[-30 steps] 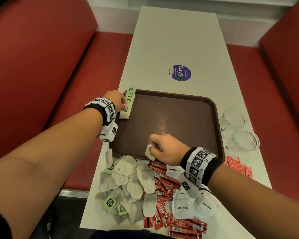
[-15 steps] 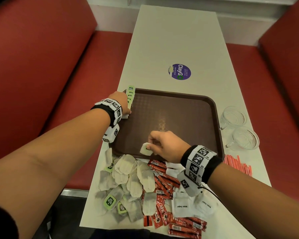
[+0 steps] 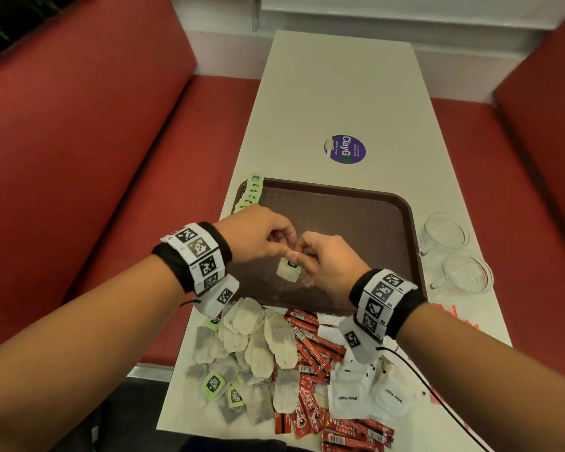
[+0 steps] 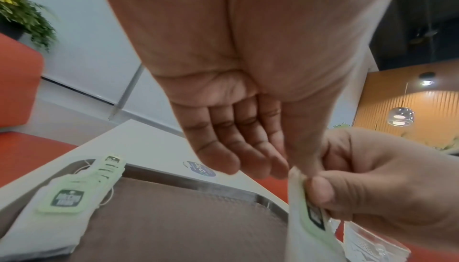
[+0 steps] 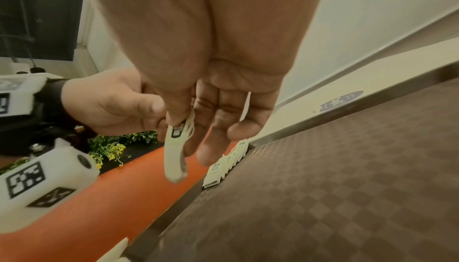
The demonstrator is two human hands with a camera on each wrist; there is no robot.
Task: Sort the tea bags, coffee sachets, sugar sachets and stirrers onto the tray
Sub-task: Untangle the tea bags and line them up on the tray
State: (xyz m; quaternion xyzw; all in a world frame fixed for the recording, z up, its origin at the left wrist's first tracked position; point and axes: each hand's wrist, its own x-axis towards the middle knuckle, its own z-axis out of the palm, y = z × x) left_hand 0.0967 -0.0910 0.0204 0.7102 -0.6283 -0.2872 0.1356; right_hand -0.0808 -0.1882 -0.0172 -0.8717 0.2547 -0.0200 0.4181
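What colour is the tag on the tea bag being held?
Light green with a dark label, on the tea bag; head view shows it best.

Red stirrers [image 3: 454,316] mostly hidden behind the right forearm.

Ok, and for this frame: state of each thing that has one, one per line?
Held tea bag: above the tray, pinched by both hands.
Left hand: pinching its top.
Right hand: pinching its top.
Tea bag row: on the tray's left edge.
Tray: otherwise bare.
Glass cups: empty, upright.
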